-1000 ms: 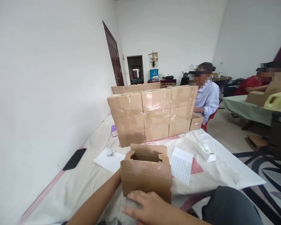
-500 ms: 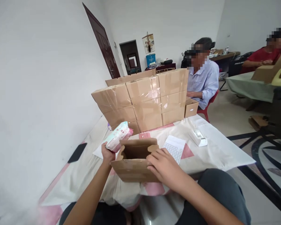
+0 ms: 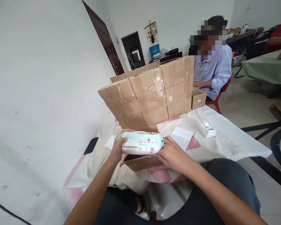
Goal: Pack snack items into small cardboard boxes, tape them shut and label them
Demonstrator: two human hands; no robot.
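The left hand (image 3: pixel 119 149) is closed around the left end of a soft pack of wipes (image 3: pixel 141 146). The right hand (image 3: pixel 173 155) is closed around the right end of the same pack. The pack is pale green on top and white on its front, with small pink marks. It lies flat and level between the two hands.

Right under the pack sits a small open cardboard box (image 3: pixel 142 162). The pack is just above the box's open top. I cannot tell if it touches the rim. One brown flap (image 3: pixel 150 128) stands up behind the pack. The box rests on the table (image 3: pixel 224 147), which has a white and pink cloth on it.

Just past the right hand lies a white sheet with rows of small stickers (image 3: pixel 182 139). A little farther out on that side is a white tape holder (image 3: pixel 206 129). Past the left hand lies a white paper (image 3: pixel 110 142), and farther out on that side a dark phone (image 3: pixel 91 145).

Behind the hands, well beyond the box, is a wall of stacked taped boxes (image 3: pixel 152 93). One more small box (image 3: pixel 199 97) sits at its right end. A person in a light blue shirt (image 3: pixel 215 73) sits behind that stack.
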